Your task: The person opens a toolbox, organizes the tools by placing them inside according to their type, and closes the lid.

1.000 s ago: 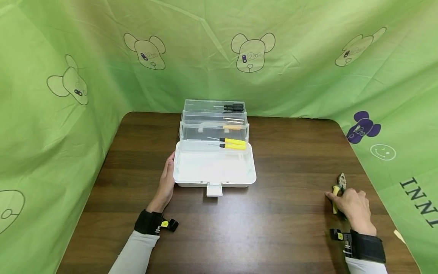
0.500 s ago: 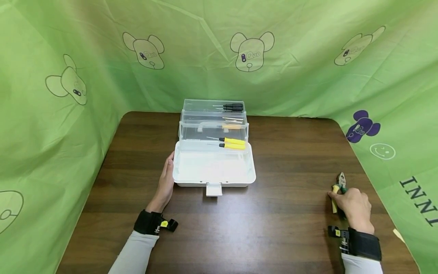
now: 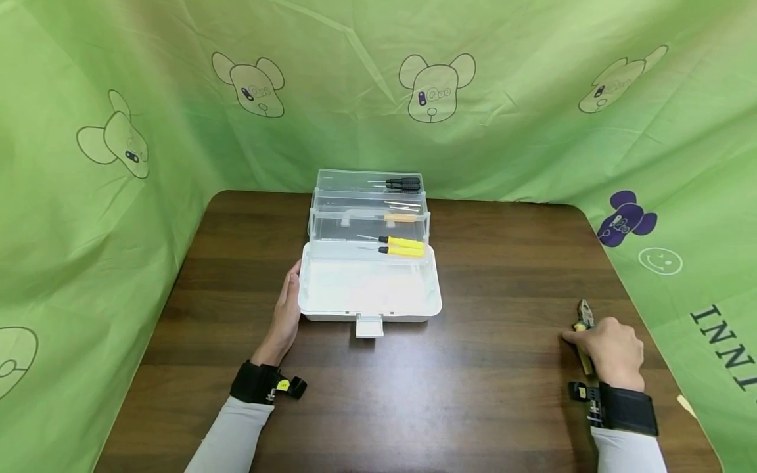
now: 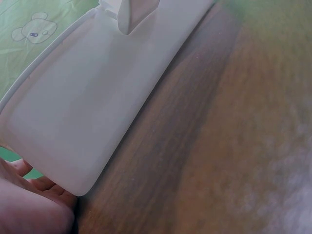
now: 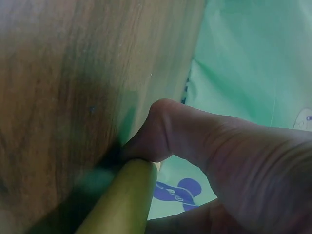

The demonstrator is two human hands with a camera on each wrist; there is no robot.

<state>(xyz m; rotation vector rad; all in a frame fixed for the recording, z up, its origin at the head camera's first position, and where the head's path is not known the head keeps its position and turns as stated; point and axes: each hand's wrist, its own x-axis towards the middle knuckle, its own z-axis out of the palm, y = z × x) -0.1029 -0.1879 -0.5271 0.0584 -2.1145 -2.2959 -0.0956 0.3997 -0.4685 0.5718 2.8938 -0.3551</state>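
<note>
In the head view my right hand (image 3: pixel 613 351) grips a pair of pliers (image 3: pixel 582 326) at the right of the table, thumb across the yellow-green handles. The metal nose points away from me, and the palm hides part of the handles. Close up in the right wrist view, one yellow handle (image 5: pixel 119 202) shows beside the thumb (image 5: pixel 161 129). My left hand (image 3: pixel 286 316) rests along the left side of a white toolbox (image 3: pixel 369 289), fingers extended. In the left wrist view its fingers (image 4: pixel 48 187) lie against the box's end wall.
Clear stepped trays (image 3: pixel 331 230) rise behind the toolbox base. They hold yellow screwdrivers (image 3: pixel 405 247), black screwdrivers (image 3: pixel 405 184) and an orange-handled tool (image 3: pixel 401 217). A latch (image 3: pixel 369 326) hangs at the box's front. Green printed cloth (image 3: pixel 503 151) borders the wooden table (image 3: pixel 491 282).
The pliers have turned in my right hand, their nose swinging slightly left and the handles swinging right under the palm. My left hand and the toolbox have stayed in place.
</note>
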